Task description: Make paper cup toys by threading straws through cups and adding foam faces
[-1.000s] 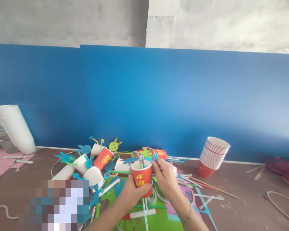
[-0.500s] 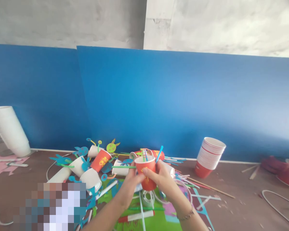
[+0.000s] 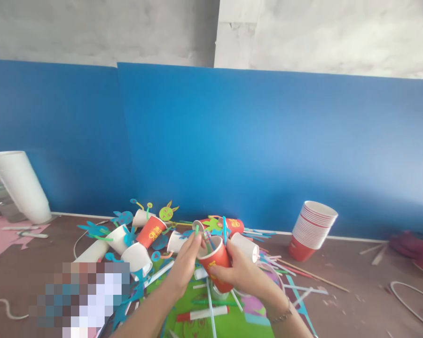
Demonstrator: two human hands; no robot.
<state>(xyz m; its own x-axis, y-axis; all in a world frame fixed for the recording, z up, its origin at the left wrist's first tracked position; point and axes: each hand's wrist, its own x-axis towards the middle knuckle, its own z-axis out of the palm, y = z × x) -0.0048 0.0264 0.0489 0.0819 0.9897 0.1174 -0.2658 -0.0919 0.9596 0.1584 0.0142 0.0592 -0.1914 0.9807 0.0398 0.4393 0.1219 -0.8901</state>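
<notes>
Right hand (image 3: 240,268) had red cup (image 3: 215,266) in grip, tilted above desk (image 3: 338,314); left hand (image 3: 185,265) pinched green straw (image 3: 197,229) beside it. Overtight squeeze risked denting cup; tugging risked loosening straw.

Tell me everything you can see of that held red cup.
The red cup looks like paper, with a white rim and interior and partly covered yellow lettering. Gripped by the right hand above the green sheet, it leans left, mouth up. The left hand is at its rim. Straws show inside; a blue straw rises at its right.
</notes>
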